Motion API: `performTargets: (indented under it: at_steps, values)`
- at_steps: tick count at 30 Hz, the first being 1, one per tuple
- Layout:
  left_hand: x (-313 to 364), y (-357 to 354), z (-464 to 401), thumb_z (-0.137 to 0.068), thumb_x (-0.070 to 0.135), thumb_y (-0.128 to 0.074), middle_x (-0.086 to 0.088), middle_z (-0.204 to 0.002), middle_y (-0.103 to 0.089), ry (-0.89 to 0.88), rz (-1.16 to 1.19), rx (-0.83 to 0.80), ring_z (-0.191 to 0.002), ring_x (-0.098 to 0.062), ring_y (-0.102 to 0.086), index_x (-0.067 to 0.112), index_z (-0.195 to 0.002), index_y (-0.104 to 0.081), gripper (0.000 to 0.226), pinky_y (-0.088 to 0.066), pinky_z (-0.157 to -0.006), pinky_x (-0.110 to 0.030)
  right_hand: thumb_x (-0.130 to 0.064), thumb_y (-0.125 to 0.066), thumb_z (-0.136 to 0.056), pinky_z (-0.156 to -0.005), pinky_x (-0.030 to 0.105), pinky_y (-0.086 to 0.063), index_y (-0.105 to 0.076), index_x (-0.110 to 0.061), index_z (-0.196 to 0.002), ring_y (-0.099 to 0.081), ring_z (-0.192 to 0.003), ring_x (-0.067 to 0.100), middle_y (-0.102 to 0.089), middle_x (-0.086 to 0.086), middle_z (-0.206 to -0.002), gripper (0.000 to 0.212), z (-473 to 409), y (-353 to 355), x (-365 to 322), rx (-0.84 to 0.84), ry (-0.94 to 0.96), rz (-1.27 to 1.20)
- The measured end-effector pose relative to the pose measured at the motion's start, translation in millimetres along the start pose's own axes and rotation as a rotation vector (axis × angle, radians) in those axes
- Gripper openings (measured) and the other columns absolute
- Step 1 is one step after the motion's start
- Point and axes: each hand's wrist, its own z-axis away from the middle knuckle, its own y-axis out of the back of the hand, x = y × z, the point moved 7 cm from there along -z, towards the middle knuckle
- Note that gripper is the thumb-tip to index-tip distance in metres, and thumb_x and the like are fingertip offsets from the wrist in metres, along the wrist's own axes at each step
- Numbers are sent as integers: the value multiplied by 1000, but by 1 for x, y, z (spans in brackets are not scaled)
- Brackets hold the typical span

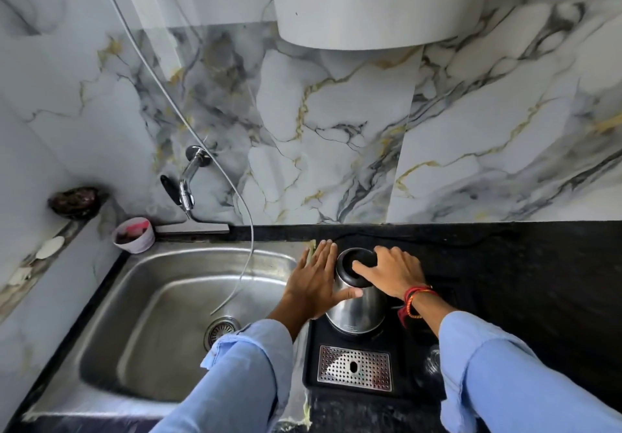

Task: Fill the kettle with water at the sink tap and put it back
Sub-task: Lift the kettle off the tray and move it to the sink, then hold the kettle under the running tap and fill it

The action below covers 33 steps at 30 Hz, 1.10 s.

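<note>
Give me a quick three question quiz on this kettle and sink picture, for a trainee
1. True or false: the kettle stands in the sink.
2. Which hand rests on the kettle's black lid? A left hand, B right hand
3. Fill in: the tap is mounted on the ____.

Key: 1 false, it sits on the black tray beside the sink. 2 B. 3 wall.

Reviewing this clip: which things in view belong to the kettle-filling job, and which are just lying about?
Part of the job:
- kettle, on the black tray
- left hand flat against its side
- right hand on its lid
- tap
- sink

Just lying about:
- white cup
- dark bowl on the ledge
- thin hose hanging into the sink
- drip grate
</note>
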Motion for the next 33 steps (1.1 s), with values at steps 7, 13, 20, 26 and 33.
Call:
performTargets:
  at_steps: [7, 13, 20, 26, 33]
  values:
    - [-40, 31, 11, -81, 88, -24, -7, -172, -3, 20, 23, 72, -158, -15, 5, 5, -162, -2, 118, 0, -129, -46, -84, -44, -58, -61, 33, -37, -42, -21, -57, -60, -68, 31, -78, 8, -86, 62, -20, 29, -59, 53, 101, 7]
    - [-110, 59, 28, -80, 89, -24, -5, -172, -7, 72, 74, 139, -158, -14, 1, 9, -162, -4, 116, 0, -129, -46, -82, -40, -63, -61, 33, -36, -47, -22, -67, -60, -78, 34, -75, 13, -95, 60, -34, 35, -130, 45, 108, -116]
    - [-220, 46, 57, -90, 78, -31, -5, -171, -13, 125, 76, 141, -159, -17, -5, 11, -163, -9, 101, -2, -127, -42, -54, -26, -98, -102, 46, -41, -64, -11, -107, -56, -123, 38, -65, 19, -125, 58, -49, -4, -219, -70, 77, -279]
    - [-315, 37, 74, -92, 76, -31, -10, -170, -19, 197, 277, 103, -158, -20, -9, 10, -161, -17, 97, -3, -127, -39, -35, -28, -106, -102, 46, -39, -60, -3, -122, -52, -125, 40, -61, 24, -127, 48, -70, -62, -290, -121, -83, -469]
    - [-384, 79, 42, -100, 62, -42, -20, -124, -66, 431, 572, 357, -118, -41, -59, 9, -123, -56, 59, -48, -98, -51, -58, -14, -88, -106, 48, -38, -60, -1, -126, -52, -128, 42, -57, 27, -134, 83, -87, -95, -358, -118, -91, -517]
